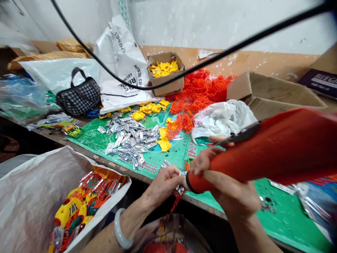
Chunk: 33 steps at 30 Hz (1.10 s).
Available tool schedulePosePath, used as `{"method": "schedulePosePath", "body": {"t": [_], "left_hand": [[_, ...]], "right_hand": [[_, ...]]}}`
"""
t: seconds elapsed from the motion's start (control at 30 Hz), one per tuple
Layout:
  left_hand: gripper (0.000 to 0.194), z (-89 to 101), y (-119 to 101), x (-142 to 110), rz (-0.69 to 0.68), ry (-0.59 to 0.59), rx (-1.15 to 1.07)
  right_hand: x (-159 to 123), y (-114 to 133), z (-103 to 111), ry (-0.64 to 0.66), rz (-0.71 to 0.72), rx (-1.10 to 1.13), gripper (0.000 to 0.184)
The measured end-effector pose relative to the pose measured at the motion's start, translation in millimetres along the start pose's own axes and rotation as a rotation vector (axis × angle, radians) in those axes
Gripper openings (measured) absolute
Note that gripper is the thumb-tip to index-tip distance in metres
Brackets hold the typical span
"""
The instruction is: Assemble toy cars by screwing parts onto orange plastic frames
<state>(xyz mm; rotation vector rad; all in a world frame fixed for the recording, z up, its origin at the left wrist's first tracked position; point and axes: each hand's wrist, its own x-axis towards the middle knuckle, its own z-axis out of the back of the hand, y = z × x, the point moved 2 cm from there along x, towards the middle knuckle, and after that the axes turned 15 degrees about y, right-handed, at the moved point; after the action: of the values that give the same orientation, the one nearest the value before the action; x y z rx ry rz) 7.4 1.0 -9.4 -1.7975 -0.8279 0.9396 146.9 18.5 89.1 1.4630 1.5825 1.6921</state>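
Note:
My left hand [163, 184], with a pale bangle on the wrist, is closed in a pinch on a small silver packet [182, 173] at the table's front edge. An orange plastic strand [177, 203] hangs just below the pinch. My right hand [229, 193] is wrapped round the black-ringed end of a big orange-red tool [276, 151], blurred and close to the camera, with a dark metal part along its top. The tool's end touches the packet in my left fingers.
On the green mat [105, 142] lie a heap of silver packets [131, 140], yellow pieces [164, 144] and tangled orange plastic [200, 91]. A box of yellow pieces [165, 72], a white cloth [223, 117], a checkered bag [79, 96] and a sack of mixed pieces [84, 200] surround it.

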Motion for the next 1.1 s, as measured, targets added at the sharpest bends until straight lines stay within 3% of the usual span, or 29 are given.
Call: {"method": "schedulePosePath", "body": {"t": [0.17, 0.27, 0.33, 0.43, 0.5, 0.53, 0.57, 0.63, 0.67, 0.73, 0.9, 1.1], "left_hand": [[0.022, 8.3, -9, -20, -0.007, -0.007, -0.039], [0.026, 13.4, -7, -25, -0.082, -0.050, -0.296], [0.027, 16.3, -3, -25, -0.118, -0.104, -0.500], [0.025, 21.3, 2, -23, -0.109, -0.191, -0.708], [0.023, 25.3, 3, -23, -0.096, -0.213, -0.766], [0.021, 27.6, 3, -24, -0.094, -0.219, -0.782], [0.020, 30.1, 2, -25, -0.097, -0.230, -0.797], [0.021, 34.9, 2, -29, -0.101, -0.262, -0.830], [0.021, 37.1, 2, -31, -0.101, -0.279, -0.842], [0.021, 41.0, 3, -36, -0.091, -0.291, -0.856], [0.020, 48.6, 2, -47, -0.064, -0.227, -0.859], [0.030, 53.8, 0, -46, -0.215, -0.090, -0.888]], "right_hand": [[14, -4, 42, -0.365, 0.032, -0.186, 0.035], [20, -12, 71, -0.503, -0.102, -0.521, 0.033], [18, -15, 82, -0.577, -0.143, -0.846, 0.043], [12, -19, 74, -0.610, 0.135, -1.365, 0.075], [14, -32, 59, -0.476, 0.336, -1.602, 0.078], [19, -42, 51, -0.326, 0.334, -1.684, 0.069], [26, -56, 44, -0.126, 0.268, -1.738, 0.057], [44, -89, 32, 0.348, 0.006, -1.787, 0.039], [52, -104, 27, 0.512, -0.075, -1.785, 0.036], [65, -128, 19, 0.711, -0.141, -1.777, 0.031], [78, -154, 8, 0.856, -0.199, -1.800, 0.029], [62, -124, 5, 0.852, -0.294, -1.857, 0.026]]}}
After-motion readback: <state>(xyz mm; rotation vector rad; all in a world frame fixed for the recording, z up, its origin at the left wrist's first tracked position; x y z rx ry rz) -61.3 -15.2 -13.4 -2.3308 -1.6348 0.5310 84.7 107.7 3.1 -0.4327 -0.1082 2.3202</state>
